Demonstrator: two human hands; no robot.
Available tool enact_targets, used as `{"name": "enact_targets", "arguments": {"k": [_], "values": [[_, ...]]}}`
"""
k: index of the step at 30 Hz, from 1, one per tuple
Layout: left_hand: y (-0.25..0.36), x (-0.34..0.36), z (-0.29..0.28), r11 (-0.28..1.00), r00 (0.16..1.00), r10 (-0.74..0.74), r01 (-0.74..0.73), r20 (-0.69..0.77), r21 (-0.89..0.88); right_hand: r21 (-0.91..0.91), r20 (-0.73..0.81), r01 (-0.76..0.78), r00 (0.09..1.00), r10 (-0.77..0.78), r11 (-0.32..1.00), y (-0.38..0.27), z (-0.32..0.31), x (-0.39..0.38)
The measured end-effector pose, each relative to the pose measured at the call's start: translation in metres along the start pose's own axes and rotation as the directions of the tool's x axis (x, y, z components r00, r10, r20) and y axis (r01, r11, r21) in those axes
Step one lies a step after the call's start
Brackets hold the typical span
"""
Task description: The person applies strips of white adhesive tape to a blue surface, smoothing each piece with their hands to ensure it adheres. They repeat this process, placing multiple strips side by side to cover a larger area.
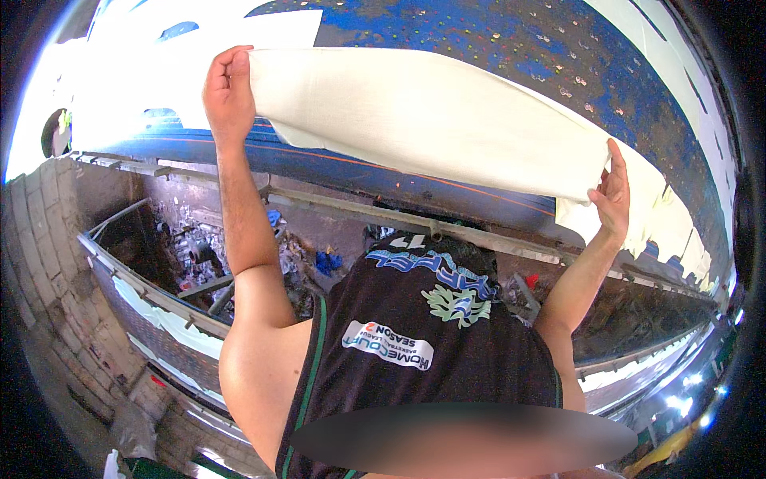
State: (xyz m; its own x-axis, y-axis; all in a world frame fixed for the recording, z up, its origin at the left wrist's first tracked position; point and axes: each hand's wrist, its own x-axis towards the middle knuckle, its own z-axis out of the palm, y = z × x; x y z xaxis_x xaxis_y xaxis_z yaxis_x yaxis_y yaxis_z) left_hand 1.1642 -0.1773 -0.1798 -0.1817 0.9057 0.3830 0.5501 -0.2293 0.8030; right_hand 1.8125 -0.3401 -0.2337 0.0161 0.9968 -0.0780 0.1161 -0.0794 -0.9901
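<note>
A long cream-white cloth piece (415, 112) is spread lengthwise between my two hands, over the near edge of a long blue table (479, 36) with worn, speckled paint. My left hand (230, 96) is closed on its left end, with the fingers curled and the thumb on the upper corner. At the right end, my right hand (613, 191) pinches the cloth, palm partly turned up. The cloth's lower edge sags and folds a little between them. More pale cloth pieces lie beyond on the table: white cloth (279, 28) at the far left and cream cloth (666, 231) at the right.
A metal rail (359, 206) runs along the table's near side, in front of my torso. Below left, a metal-framed trough (144, 279) holds scraps and debris, with a blue rag (325, 262) among them. Brick paving (48, 263) shows at the far left.
</note>
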Motion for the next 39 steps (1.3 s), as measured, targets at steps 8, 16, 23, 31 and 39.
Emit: {"name": "enact_targets", "arguments": {"k": [8,16,23,31,39], "values": [[-0.052,0.005,0.053,0.982,0.999,0.035,-0.041,0.034,0.183,-0.134,0.028,-0.075,0.996,0.079,0.988,0.004,0.013,0.015],[-0.086,0.038,0.109,0.962,0.994,-0.033,0.004,0.102,0.273,-0.183,0.0,-0.087,0.996,0.088,0.979,0.013,0.007,0.05],[-0.089,0.043,0.148,0.923,0.984,0.157,-0.177,0.084,0.342,-0.237,0.033,-0.065,0.997,0.075,0.969,0.045,-0.026,0.068],[-0.092,0.057,0.161,0.88,0.977,0.175,-0.21,0.121,0.425,-0.301,-0.059,-0.205,0.979,0.197,0.931,0.049,-0.025,0.08],[-0.088,0.029,0.153,0.856,0.983,0.177,-0.176,0.043,0.486,-0.276,-0.038,-0.323,0.945,0.325,0.905,0.037,-0.007,0.072]]}}
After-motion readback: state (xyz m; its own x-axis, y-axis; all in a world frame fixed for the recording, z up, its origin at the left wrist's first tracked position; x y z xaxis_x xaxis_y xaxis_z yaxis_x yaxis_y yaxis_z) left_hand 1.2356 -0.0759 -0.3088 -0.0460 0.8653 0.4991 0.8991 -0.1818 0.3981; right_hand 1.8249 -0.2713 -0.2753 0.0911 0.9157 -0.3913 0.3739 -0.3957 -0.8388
